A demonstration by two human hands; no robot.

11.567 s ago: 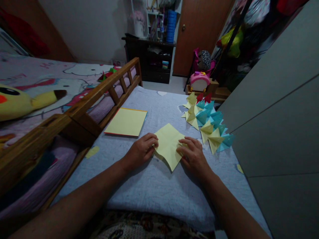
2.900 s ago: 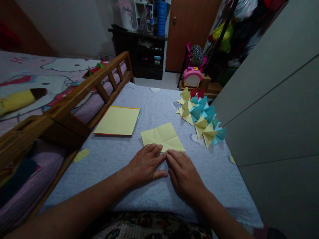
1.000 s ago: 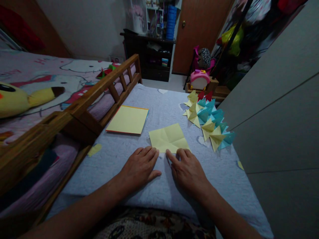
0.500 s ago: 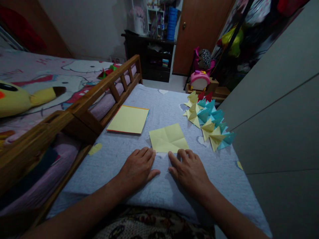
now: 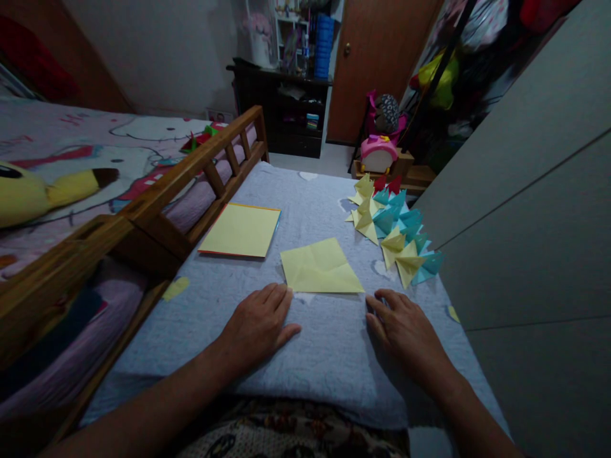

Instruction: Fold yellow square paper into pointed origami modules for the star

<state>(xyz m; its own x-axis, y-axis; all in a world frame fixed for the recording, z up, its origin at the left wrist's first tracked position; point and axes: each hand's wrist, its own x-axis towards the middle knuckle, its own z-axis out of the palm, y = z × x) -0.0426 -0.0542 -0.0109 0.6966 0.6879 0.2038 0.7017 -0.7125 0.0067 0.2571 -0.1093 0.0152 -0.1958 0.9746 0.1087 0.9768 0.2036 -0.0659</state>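
Observation:
A pale yellow sheet of paper (image 5: 319,266) with crease lines lies on the cloth-covered table, its near edge straight and facing me. My left hand (image 5: 260,321) rests palm down at the sheet's near left corner, fingertips touching it and thumb held apart. Close to the near right corner, my right hand (image 5: 405,321) lies low over the cloth with its fingers slightly bent and apart, holding nothing. Whether its fingertips touch the corner is hard to tell.
A stack of square paper (image 5: 241,230), yellow on top, lies at the left. Several folded paper pieces (image 5: 365,219) in yellow, blue and red stand along the right. A wooden bed rail (image 5: 195,168) borders the left side, and a pale cabinet (image 5: 534,210) the right.
My right hand has slid right along the sheet's near edge to its right corner. My left hand has stayed at the left corner. The view has shifted slightly.

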